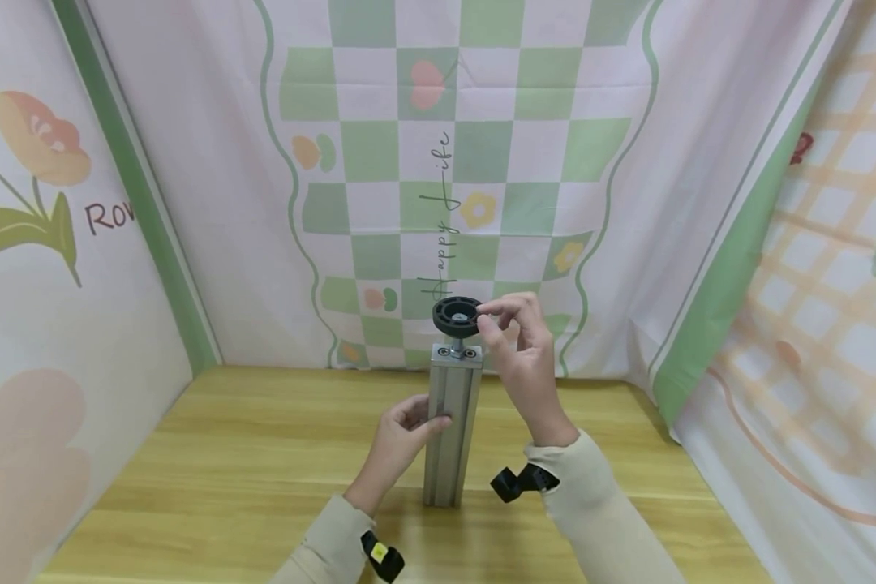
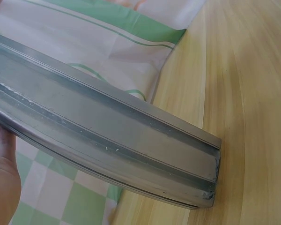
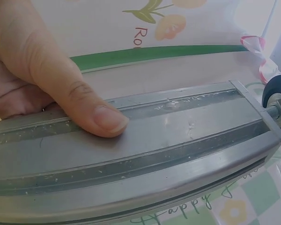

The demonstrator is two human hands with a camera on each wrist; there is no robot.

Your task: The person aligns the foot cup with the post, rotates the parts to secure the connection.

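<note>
A silver aluminium profile point(image 1: 450, 438) stands upright on the table, grooves running along its length. From its top plate rises a threaded stud point(image 1: 457, 347) with a round black levelling foot point(image 1: 448, 327), its hollow side facing up. My left hand point(image 1: 403, 434) grips the profile at mid-height; its thumb point(image 3: 105, 119) lies on the grooved face, with its fingers partly hidden behind. At the top, my right hand point(image 1: 529, 357) pinches the foot's right rim between thumb and forefinger. In the left wrist view the profile's lower end point(image 2: 206, 183) meets the tabletop.
The wood-grain table point(image 1: 248, 438) runs back to a hanging cloth point(image 1: 482, 154) with green checks. Patterned cloths point(image 1: 36, 324) also close in the sides. Black wrist mounts point(image 1: 523, 482) sit over both sleeves.
</note>
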